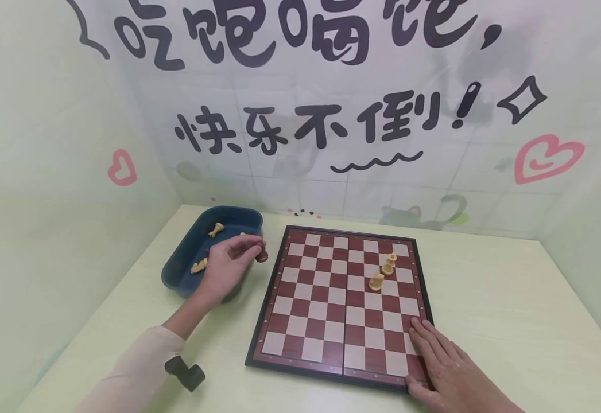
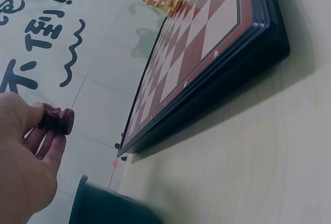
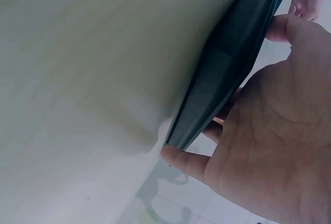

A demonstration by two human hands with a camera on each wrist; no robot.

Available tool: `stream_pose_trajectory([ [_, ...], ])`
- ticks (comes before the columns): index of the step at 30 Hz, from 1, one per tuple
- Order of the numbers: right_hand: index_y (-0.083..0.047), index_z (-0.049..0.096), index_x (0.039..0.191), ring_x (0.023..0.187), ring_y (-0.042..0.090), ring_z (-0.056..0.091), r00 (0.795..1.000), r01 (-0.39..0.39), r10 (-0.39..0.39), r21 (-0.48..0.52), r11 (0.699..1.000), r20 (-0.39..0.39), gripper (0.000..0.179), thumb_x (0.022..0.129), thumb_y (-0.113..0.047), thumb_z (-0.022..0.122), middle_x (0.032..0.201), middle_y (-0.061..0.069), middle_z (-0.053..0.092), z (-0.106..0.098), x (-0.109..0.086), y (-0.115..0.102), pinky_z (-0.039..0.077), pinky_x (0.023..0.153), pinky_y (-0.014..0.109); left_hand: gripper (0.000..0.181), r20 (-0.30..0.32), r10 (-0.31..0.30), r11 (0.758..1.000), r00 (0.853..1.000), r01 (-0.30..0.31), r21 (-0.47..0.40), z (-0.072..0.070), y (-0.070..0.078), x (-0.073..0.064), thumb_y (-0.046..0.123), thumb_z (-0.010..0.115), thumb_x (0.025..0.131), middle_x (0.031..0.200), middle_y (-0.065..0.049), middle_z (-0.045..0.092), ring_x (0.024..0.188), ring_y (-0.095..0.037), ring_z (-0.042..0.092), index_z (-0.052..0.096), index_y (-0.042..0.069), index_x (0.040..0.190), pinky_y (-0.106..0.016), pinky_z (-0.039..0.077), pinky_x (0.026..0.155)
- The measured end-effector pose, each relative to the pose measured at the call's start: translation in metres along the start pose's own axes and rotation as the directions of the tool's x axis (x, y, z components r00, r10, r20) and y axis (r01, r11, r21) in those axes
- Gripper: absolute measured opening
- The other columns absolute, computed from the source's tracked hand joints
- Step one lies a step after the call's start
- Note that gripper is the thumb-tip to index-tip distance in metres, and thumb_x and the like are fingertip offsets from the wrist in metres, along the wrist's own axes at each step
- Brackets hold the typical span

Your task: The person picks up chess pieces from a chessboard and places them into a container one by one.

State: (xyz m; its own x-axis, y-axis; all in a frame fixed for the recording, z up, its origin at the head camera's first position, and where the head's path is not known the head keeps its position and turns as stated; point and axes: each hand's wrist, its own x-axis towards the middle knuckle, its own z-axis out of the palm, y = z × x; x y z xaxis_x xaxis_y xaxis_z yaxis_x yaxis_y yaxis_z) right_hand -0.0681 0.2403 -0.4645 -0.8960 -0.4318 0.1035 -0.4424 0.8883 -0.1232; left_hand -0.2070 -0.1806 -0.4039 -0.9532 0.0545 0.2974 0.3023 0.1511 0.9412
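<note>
My left hand (image 1: 230,261) pinches a dark brown chess piece (image 2: 58,119) between thumb and fingers, its round base pointing outward. In the head view, this hand is over the right side of a blue tub (image 1: 173,275), left of the chessboard (image 1: 313,298). My right hand (image 1: 447,364) rests with extended fingers on the board's near right corner. On the board's right half stand a pale, horse-headed knight (image 1: 376,281) and a taller pale chess piece (image 1: 389,264), close together.
Inside the tub lie pale chess pieces, one near the far end (image 1: 216,230) and another beside my left hand (image 1: 198,265). The light table (image 1: 491,304) extends to the right of the board. Behind it hangs a printed white backdrop (image 1: 300,178).
</note>
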Motion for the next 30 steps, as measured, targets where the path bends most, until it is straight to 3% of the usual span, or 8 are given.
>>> stream_pose_trajectory([
  [6, 0.002, 0.045, 0.148, 0.139, 0.035, 0.039, 1.0, 0.005, -0.005, -0.005, 1.0, -0.021, 0.088, 0.092, -0.063, 0.061, 0.155, 0.016, 0.042, 0.001, 0.0, 0.001, 0.044, 0.104, 0.052, 0.019, -0.006, 0.034, 0.999, 0.999, -0.034, -0.004, -0.01, -0.002, 0.003, -0.003, 0.067, 0.097, 0.107, -0.029, 0.068, 0.088, -0.023, 0.072, 0.069, -0.01, 0.115, -0.03, 0.058, 0.084],
  [14, 0.002, 0.045, 0.149, 0.14, 0.035, 0.039, 1.0, -0.003, 0.003, 0.001, 1.0, -0.001, 0.088, 0.092, -0.062, 0.061, 0.155, 0.016, 0.042, -0.001, 0.0, -0.001, 0.044, 0.105, 0.052, 0.022, -0.054, 0.003, 0.997, 0.999, 0.001, 0.082, -0.023, -0.009, 0.003, 0.0, 0.069, 0.097, 0.113, -0.023, 0.07, 0.095, -0.014, 0.07, 0.069, -0.009, 0.117, -0.022, 0.056, 0.085],
  [21, 0.002, 0.045, 0.148, 0.14, 0.035, 0.039, 1.0, 0.006, -0.006, -0.006, 1.0, -0.003, 0.087, 0.091, -0.062, 0.062, 0.155, 0.016, 0.042, 0.0, 0.0, 0.0, 0.044, 0.104, 0.052, 0.02, -0.067, 0.047, 0.998, 0.997, -0.045, 0.039, -0.03, -0.017, 0.005, -0.005, 0.066, 0.097, 0.11, -0.029, 0.069, 0.088, -0.021, 0.071, 0.068, -0.013, 0.115, -0.026, 0.058, 0.081],
  [30, 0.002, 0.047, 0.147, 0.139, 0.033, 0.04, 1.0, 0.017, -0.018, -0.031, 0.999, -0.024, 0.087, 0.09, -0.062, 0.062, 0.154, 0.015, 0.044, 0.002, -0.001, 0.001, 0.044, 0.103, 0.05, 0.022, -0.157, 0.022, 0.986, 0.987, 0.004, 0.169, -0.038, -0.02, 0.007, 0.005, 0.07, 0.097, 0.111, -0.023, 0.071, 0.091, -0.011, 0.07, 0.07, -0.008, 0.115, -0.017, 0.054, 0.081],
])
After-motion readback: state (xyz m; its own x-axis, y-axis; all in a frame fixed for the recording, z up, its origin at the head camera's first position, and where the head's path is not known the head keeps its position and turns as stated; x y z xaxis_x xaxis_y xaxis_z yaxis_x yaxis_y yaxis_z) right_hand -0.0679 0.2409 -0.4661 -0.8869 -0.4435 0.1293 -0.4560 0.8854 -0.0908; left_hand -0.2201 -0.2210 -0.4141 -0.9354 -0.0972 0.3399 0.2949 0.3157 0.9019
